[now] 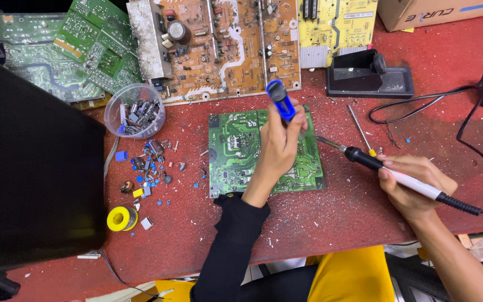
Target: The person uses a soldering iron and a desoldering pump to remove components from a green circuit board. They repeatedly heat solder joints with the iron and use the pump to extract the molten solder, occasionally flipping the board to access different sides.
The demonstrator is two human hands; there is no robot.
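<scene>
**A:** On the red table (331,223), where does the green circuit board (236,151) lie from each hand?

**B:** Flat near the middle, directly under the left hand (280,146). That hand is closed round a blue desoldering pump (281,100), held roughly upright over the board's upper right part with the blue plunger end toward the far side. The pump's tip is hidden behind the fingers, so I cannot tell whether it touches the board.

**A:** And the right hand (415,184)?

**B:** Off the board, to its right, clamped on the pale grip of a soldering iron (387,172). The iron's long axis runs nearly level — cable end at the right, metal tip pointing left and slightly away, toward the board's right edge. The tip sits just beside that edge, not over it.

**A:** So the left hand is the nearer one?

**B:** Yes, it is above the board; the right is near but apart, with the tip aimed at the spot below the pump.

**A:** What else is about?

**B:** A black iron stand (367,75) beyond the right hand, a screwdriver (360,130) lying between, a clear cup of pulled components (135,111) to the left with loose parts (149,168) scattered below it, a yellow spool of solder wire (121,218), and more boards (225,47) at the back.
</scene>
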